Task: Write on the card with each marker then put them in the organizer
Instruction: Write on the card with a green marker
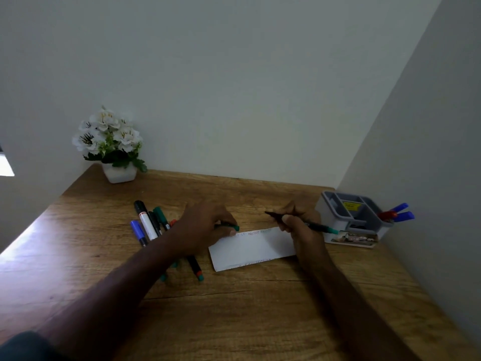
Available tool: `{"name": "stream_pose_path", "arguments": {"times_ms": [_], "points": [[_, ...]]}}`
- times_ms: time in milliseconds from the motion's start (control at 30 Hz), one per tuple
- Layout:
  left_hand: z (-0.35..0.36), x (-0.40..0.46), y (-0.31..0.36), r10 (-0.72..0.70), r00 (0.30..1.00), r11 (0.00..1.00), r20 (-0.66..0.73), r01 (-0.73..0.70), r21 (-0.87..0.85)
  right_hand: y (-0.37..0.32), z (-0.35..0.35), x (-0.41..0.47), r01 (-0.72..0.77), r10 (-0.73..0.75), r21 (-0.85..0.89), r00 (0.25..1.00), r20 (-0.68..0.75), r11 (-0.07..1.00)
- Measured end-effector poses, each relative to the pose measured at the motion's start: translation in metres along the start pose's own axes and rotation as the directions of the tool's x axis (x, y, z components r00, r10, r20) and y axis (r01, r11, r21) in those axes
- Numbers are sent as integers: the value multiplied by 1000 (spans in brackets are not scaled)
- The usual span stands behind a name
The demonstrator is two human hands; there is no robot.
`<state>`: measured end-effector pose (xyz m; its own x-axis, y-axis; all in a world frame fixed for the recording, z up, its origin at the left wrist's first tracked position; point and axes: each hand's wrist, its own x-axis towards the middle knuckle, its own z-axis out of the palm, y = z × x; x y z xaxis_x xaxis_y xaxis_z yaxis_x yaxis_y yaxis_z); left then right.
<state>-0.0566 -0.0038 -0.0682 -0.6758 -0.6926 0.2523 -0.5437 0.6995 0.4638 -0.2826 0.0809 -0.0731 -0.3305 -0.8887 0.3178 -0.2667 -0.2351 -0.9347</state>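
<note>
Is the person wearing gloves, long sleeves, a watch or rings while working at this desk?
No gloves: both the left hand and the right hand are bare, as are both forearms. No watch or ring is visible, though the picture is dim. Only a bit of dark sleeve shows at the lower left corner, near the left upper arm.

From my remote seat I take the wooden desk [234,308] as my landmark. At its far left corner I see a small white pot [119,173] standing upright on the desktop, holding a bunch of white flowers [109,134] with green leaves that spill over the pot's rim. Behind the desk's far edge rises a plain pale wall [234,87], and a second wall [429,139] runs along the desk's right side, meeting the first at the far right corner. Beyond the desk's left edge I catch a bright patch [5,165], too cropped to identify.
</note>
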Motion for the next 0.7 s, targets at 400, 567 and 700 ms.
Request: {"name": "stream_pose_path", "arguments": {"times_ms": [400,567,700], "points": [[2,-3,9,59,993,992,-98,-69,-109,-10,16,-7,165,-194,148,959,207,975],[2,-4,10,55,995,992,-86,-64,-105,-6,16,-7,180,-204,135,960,190,974],[0,-3,12,41,998,996,-55,-45,-81,-3,12,-4,159,-188,177,970,156,971]]}}
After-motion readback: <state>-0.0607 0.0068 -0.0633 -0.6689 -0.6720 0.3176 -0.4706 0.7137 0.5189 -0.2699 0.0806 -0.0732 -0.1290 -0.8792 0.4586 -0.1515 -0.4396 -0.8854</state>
